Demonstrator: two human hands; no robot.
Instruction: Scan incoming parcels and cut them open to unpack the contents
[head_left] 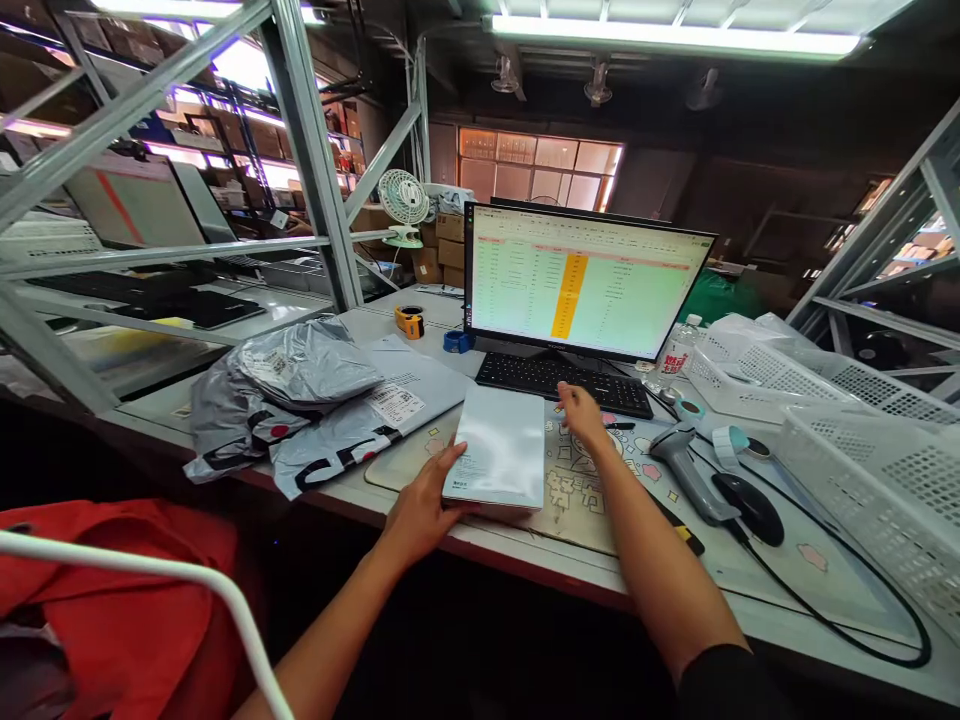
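A white box (501, 445), shiny on top with small print near its left edge, lies at the front of the desk mat (574, 490). My left hand (426, 500) grips its near left corner, thumb on the upper face and fingers hidden underneath. To the right of the box, my right hand (581, 415) hovers over the mat just in front of the black keyboard (517, 373). Its fingers are curled together, and whatever may be between them is too small to make out. Behind the keyboard stands a monitor (517, 285) with a spreadsheet.
Grey plastic mailing bags (307, 365) are heaped on the left. A barcode scanner (694, 470), a black mouse (750, 507) and a looping cable lie on the right, beside white perforated baskets (877, 500). A tape roll (409, 321) sits at the back. Red cloth (142, 590) hangs front left.
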